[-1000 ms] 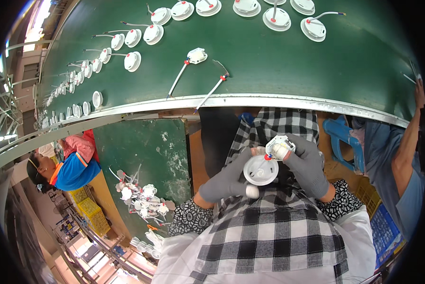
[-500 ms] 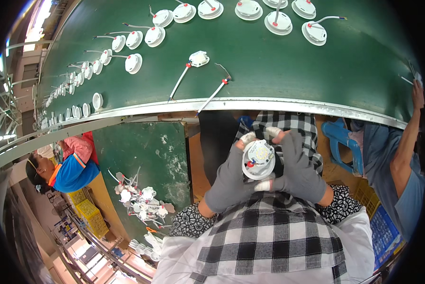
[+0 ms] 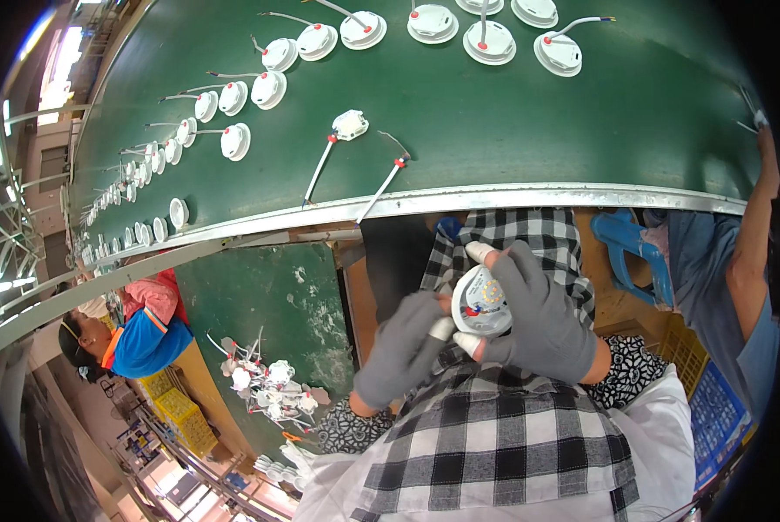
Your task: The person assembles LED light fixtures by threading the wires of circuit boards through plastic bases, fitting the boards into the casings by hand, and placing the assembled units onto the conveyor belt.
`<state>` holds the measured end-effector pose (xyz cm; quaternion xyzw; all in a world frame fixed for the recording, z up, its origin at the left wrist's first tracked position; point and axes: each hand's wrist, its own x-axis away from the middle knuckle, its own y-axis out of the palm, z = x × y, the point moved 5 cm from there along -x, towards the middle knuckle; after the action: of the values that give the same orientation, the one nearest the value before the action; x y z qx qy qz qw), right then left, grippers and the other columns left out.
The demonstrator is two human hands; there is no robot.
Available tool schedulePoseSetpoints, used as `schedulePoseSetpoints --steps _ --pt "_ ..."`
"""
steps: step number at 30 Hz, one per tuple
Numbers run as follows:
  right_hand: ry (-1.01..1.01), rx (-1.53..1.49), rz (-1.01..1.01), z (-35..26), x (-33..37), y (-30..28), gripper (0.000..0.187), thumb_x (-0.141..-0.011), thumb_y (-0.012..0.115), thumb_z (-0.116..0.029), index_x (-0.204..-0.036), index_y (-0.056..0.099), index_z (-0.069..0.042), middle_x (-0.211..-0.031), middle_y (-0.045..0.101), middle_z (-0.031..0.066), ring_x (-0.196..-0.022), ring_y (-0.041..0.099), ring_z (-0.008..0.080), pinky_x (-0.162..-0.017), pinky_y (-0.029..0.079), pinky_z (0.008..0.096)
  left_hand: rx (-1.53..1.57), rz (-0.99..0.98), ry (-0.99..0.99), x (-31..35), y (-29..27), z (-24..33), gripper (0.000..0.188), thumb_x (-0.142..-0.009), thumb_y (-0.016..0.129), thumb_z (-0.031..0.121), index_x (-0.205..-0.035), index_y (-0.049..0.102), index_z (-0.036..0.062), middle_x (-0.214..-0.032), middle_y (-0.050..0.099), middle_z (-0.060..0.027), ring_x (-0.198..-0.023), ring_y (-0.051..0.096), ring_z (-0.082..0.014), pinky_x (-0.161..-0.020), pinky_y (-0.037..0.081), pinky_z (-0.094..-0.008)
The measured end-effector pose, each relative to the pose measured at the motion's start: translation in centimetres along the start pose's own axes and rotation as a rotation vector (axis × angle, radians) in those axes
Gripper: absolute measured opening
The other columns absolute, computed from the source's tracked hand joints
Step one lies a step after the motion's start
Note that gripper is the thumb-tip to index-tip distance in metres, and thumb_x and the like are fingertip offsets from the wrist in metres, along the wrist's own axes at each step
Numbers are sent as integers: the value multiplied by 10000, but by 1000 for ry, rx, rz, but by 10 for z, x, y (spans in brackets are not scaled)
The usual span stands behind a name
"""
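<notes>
A round white downlight (image 3: pixel 469 311) with a ring of yellow LED dots and a red piece inside is held above my lap. My right hand (image 3: pixel 542 326), in a grey glove with wrapped fingertips, grips it with fingers at the top and thumb at the lower edge. My left hand (image 3: pixel 405 344), gloved the same way, is at the downlight's left rim. Its forefinger and thumb are parted, the forefinger close to or touching the rim. Ahead on the green bench lie a white lamp module (image 3: pixel 350 125) with a cable and a loose cable (image 3: pixel 385 185) with a red grommet.
Rows of white downlights (image 3: pixel 490 42) with cables stand on the green bench (image 3: pixel 564 130). A pile of lamp modules (image 3: pixel 273 387) lies on a green side table (image 3: pixel 307 287) at left. A blue stool (image 3: pixel 629 257) stands at right, beside a co-worker's arm (image 3: pixel 751 235). Another person (image 3: pixel 138 339) sits at left.
My left hand has shifted left and lower, to the downlight's rim. The right hand now wraps over the downlight, which is turned and partly covered. The view has shifted slightly.
</notes>
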<state>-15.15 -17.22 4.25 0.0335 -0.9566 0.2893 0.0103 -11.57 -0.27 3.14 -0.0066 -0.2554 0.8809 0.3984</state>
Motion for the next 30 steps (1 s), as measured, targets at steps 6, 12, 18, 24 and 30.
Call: schedulePoseSetpoints --steps 6,12,18,24,30 --pt "-87 21 10 -6 0 -8 870 -636 777 -436 -1341 428 -65 -1078 474 126 -719 591 205 -574 523 289 343 -13 -73 3 15 -12 225 -891 536 41 -1111 560 -1 -994 625 -144 -865 647 -247 -744 493 -322" --pt "-185 155 22 -10 3 -6 862 -599 768 -498 -1302 489 -86 -1071 496 101 -660 546 152 -522 483 255 730 -184 -102 4 21 -32 272 -934 525 100 -1169 565 -32 -1024 645 -119 -954 628 -185 -810 485 -295" --pt "-193 280 -2 -16 5 -11 836 -623 728 -559 -1266 522 -66 -1116 515 125 -617 514 146 -502 459 263 934 -273 -150 -1 21 -38 277 -913 568 95 -1147 593 -51 -1092 647 -127 -1002 610 -160 -870 476 -283" --pt "-187 280 -18 -17 7 -12 853 -623 725 -587 -1248 510 -48 -1104 518 127 -634 550 181 -520 478 295 1068 -303 -168 -2 27 -43 233 -863 650 70 -1066 640 -43 -1027 674 -90 -971 616 -141 -856 480 -276" --pt "-236 44 -120 6 8 -8 821 -615 770 -525 -1204 478 -33 -1031 472 109 -655 551 201 -548 493 307 901 -318 -388 5 22 -29 208 -857 651 68 -1048 666 -14 -992 679 -59 -861 590 -57 -754 474 -208"
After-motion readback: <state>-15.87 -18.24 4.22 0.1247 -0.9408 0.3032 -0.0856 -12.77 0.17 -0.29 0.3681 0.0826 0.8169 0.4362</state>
